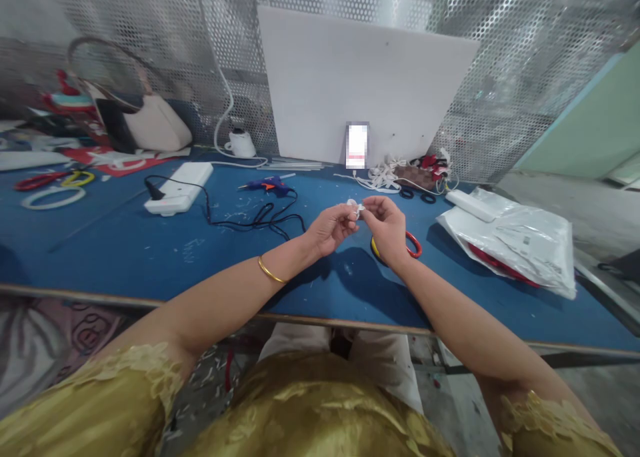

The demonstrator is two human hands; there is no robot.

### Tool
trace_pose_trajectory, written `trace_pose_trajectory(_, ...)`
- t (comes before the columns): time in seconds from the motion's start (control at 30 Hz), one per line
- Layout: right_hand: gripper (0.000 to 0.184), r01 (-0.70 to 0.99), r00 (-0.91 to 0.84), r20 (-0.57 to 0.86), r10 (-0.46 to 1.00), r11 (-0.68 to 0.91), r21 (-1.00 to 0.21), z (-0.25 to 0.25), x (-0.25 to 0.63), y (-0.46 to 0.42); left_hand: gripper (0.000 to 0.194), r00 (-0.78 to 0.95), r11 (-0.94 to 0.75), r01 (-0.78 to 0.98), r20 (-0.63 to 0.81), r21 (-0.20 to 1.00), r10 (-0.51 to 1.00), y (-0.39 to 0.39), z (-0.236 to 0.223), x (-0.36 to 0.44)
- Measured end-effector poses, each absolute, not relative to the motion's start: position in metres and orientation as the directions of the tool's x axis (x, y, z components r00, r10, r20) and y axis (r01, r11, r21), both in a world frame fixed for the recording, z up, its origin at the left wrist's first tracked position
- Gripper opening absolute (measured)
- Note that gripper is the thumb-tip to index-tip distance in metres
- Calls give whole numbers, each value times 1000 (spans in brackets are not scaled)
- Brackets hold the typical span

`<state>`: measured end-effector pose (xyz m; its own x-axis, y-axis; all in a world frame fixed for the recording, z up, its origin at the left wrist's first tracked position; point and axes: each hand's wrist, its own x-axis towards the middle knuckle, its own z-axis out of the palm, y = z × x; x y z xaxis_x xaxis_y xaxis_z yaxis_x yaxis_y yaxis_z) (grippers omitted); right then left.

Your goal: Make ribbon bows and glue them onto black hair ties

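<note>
My left hand (331, 229) and my right hand (386, 225) meet above the blue table (150, 257). Both pinch a small white ribbon piece (355, 208) between their fingertips. A gold bangle (271, 271) circles my left wrist. Under my right hand lies a pair of scissors with red and yellow handles (413, 245), partly hidden by the hand.
A blue glue gun (269, 185) with a black cord (260, 218) lies behind my hands, beside a white power strip (179, 187). White ribbons (385, 175) sit near a white board (360, 90). Plastic bags (515, 238) lie at the right, a handbag (150, 125) at the back left.
</note>
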<state>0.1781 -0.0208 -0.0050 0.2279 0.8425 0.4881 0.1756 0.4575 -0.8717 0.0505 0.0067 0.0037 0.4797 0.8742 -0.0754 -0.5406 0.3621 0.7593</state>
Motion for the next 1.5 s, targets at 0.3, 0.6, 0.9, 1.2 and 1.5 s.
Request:
trace_pose_trajectory(0.3, 5, 14, 196, 424, 884, 430, -903, -2, 175, -23, 7, 479, 335, -545, -43, 768, 877, 8, 2, 51)
trace_pose_trajectory(0.6, 13, -16, -94, 260, 961, 259, -966, 15, 194, -21, 7, 482, 312, -504, -36, 805, 875, 9, 3, 49)
trace_pose_trajectory(0.9, 18, -129, -232, 99, 968, 70, -989, 18, 202, -21, 11, 471, 315, -461, -72, 830, 879, 9, 3, 48)
trace_pose_trajectory(1.2, 16, -320, -198, 26, 980, -39, -947, 16, 202, -18, 24, 496, 222, -507, 72, 833, 865, 11, 3, 45)
trace_pose_trajectory(1.5, 15, -371, -206, 34, 978, -46, -927, 15, 197, -20, 18, 344, -44, -374, 182, 926, 921, 6, 6, 47)
